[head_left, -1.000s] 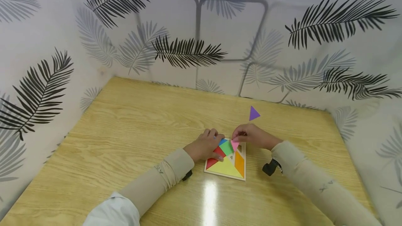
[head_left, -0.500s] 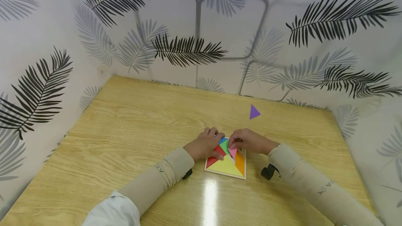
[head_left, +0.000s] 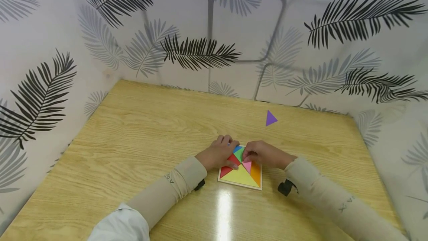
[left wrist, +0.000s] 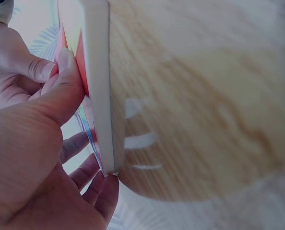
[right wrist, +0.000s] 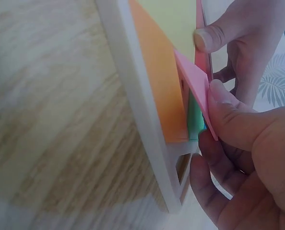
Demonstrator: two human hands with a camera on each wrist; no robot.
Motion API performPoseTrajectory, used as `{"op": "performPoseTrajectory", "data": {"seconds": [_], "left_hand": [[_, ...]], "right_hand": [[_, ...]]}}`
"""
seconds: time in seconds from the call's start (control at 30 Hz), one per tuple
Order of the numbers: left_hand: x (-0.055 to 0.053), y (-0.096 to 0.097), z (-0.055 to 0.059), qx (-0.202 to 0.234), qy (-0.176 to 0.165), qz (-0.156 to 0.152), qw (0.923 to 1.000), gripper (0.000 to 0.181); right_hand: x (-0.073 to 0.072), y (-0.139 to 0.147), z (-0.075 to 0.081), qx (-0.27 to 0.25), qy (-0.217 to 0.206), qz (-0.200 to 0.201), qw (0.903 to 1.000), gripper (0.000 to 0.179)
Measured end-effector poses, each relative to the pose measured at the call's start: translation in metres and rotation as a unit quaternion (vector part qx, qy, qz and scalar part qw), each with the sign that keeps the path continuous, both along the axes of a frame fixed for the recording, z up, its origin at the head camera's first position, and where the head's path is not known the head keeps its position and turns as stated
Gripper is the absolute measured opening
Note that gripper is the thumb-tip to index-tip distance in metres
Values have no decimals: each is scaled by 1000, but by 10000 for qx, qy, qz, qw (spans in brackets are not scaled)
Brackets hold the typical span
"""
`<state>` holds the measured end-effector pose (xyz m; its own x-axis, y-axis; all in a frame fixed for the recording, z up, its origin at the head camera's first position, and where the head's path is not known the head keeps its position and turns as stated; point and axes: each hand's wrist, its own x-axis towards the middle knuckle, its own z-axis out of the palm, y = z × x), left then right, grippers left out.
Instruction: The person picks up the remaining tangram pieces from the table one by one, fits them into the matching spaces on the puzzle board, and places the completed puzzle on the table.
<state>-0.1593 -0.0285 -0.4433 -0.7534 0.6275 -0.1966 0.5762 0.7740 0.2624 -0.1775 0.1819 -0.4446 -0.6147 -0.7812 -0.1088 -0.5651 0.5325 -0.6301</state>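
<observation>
A square wooden tangram board [head_left: 234,185] lies on the table, seen edge-on in both wrist views. It holds a large yellow triangle [head_left: 240,177], red pieces [head_left: 226,172], a green piece [head_left: 239,153], a blue piece [head_left: 237,149] and an orange parallelogram [right wrist: 159,72]. My left hand [head_left: 218,155] grips the board's left side, thumb on the red area and fingers at the far edge. Between thumb and fingers my right hand [head_left: 265,154] pinches a small pink triangle [right wrist: 195,79]. That piece tilts over the gap between orange, yellow and green; one tip is close to the yellow.
A purple triangle [head_left: 271,118] lies on the wooden table [head_left: 150,122] behind the board. Patterned leaf-print walls [head_left: 234,18] enclose the table's back and sides. An open slot [right wrist: 182,167] shows in the board's corner beside the orange piece.
My right hand has moved the pink triangle from the board's far right toward its middle, turning it and bringing it up against the yellow piece. The left hand has stayed put.
</observation>
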Motion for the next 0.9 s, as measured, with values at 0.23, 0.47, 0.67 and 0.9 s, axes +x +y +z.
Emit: {"op": "performPoseTrajectory", "data": {"seconds": [0.23,0.47,0.67,0.9], "left_hand": [[0,0,0,-8,36,2,10000,77],[0,0,1,-12,-21,14,10000,77],[0,0,1,-13,-13,8,10000,77],[-1,0,1,-24,-84,9,10000,77]], "right_hand": [[4,0,-3,87,346,40,9994,4],[9,1,-8,126,816,-57,9966,5],[13,4,-11,120,780,-250,9966,8],[15,5,-13,-73,682,-353,9970,8]]}}
